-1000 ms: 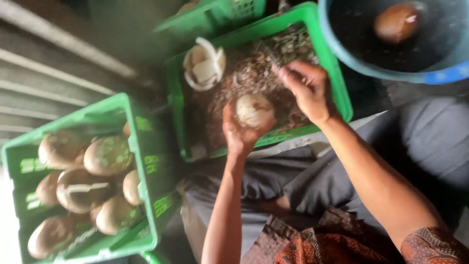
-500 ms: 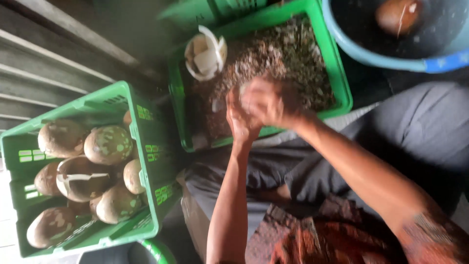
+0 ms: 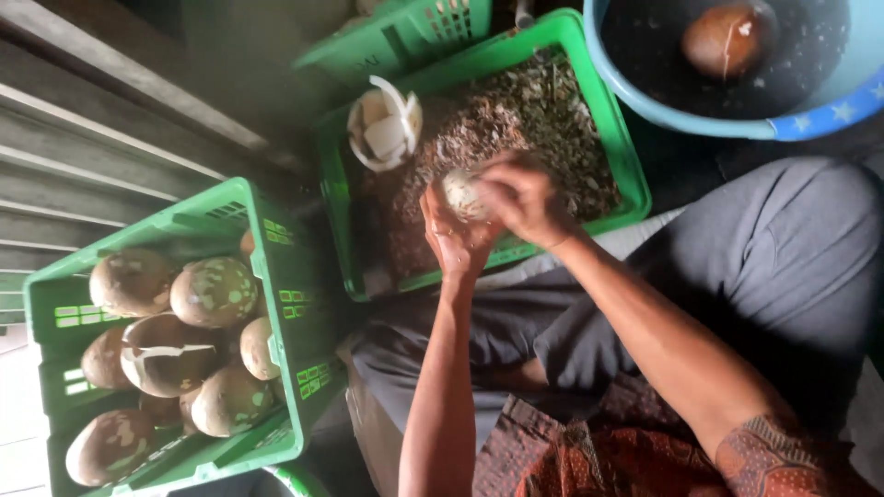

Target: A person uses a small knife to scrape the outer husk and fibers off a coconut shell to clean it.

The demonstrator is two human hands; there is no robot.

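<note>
My left hand [image 3: 451, 237] cups a pale, partly scraped coconut [image 3: 459, 193] over the middle green crate [image 3: 635, 198]. My right hand [image 3: 520, 198] lies over the coconut's right side, fingers curled against it; whether it holds a tool I cannot tell, because the hand is blurred. The crate under both hands is full of brown and grey shavings [image 3: 516, 120]. A broken white coconut shell with pieces inside [image 3: 384, 124] rests at the crate's far left corner.
A green crate [image 3: 267, 304] at the left holds several brown, patchy coconuts [image 3: 214, 293]. A blue basin [image 3: 783, 124] of dark water at the top right has one brown coconut [image 3: 727, 39] floating in it. Another green crate [image 3: 405, 32] stands behind. My grey-trousered knees are below.
My right hand came down from above the shavings onto the coconut and now covers its side. The left hand has kept the coconut in about the same place.
</note>
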